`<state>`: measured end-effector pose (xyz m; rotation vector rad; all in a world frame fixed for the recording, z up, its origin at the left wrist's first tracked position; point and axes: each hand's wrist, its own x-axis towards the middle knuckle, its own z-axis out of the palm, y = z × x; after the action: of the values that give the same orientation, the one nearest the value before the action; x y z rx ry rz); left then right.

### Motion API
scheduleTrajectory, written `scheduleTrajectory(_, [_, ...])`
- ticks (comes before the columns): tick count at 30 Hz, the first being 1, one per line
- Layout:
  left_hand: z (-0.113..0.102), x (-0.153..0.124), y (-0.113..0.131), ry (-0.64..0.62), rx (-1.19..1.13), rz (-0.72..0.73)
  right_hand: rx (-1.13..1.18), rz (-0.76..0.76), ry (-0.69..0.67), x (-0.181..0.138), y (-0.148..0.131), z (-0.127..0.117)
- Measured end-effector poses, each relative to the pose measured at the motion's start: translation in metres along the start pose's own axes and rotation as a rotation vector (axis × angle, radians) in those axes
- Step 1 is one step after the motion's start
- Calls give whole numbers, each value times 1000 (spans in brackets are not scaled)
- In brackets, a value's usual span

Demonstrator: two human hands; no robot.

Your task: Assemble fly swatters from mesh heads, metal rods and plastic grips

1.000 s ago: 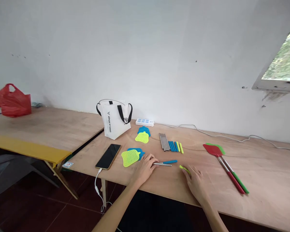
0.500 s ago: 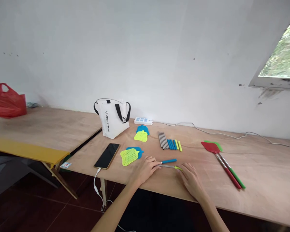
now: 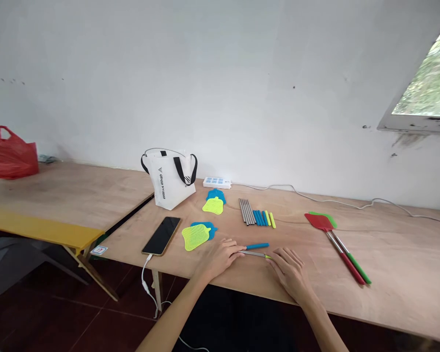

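My left hand (image 3: 219, 255) rests on the wooden table (image 3: 396, 288), its fingers closed on the left end of a thin metal rod (image 3: 254, 253). My right hand (image 3: 289, 270) holds a yellow-green handle sleeve (image 3: 268, 256) at the rod's right end. A blue handle sleeve (image 3: 257, 245) lies just behind the rod. To the left of my hands lie a yellow-green swatter head (image 3: 195, 236) on top of a blue one (image 3: 207, 227).
Further back lie a second pair of swatter heads (image 3: 214, 202), a row of metal rods (image 3: 247, 211) and coloured sleeves (image 3: 264, 218). Two assembled swatters, red (image 3: 333, 239) and green (image 3: 348, 250), lie to the right. A phone (image 3: 162, 235), white bag (image 3: 170, 178), power strip (image 3: 217, 183), red plastic bag (image 3: 10, 155).
My right hand has slid left with the yellow-green sleeve and brought it onto the right end of the rod. My left hand has stayed on the rod.
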<state>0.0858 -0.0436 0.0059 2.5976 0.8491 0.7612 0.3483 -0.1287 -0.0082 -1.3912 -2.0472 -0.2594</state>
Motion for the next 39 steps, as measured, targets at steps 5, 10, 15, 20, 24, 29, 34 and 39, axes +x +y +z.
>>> scheduleTrajectory(5, [0,-1,-4,-19,39,24,-6,4,29,0,-1,-1])
scheduleTrajectory(10, [1,0,3,-25,102,98,-12,-34,-34,1,-9,5])
scheduleTrajectory(15, [6,2,13,-32,103,162,-53,-25,-42,1,-28,14])
scheduleTrajectory(20, [3,4,21,21,105,96,-1,11,-32,7,-31,12])
scheduleTrajectory(24, [-5,12,18,105,128,-68,-28,187,75,7,-20,15])
scheduleTrajectory(29, [-3,31,1,20,216,-197,-11,293,54,1,-14,26])
scheduleTrajectory(34, [-5,35,-1,-20,172,-218,-20,279,-4,5,-17,24])
scheduleTrajectory(39, [-31,7,32,112,-97,-214,94,125,106,-1,-29,13])
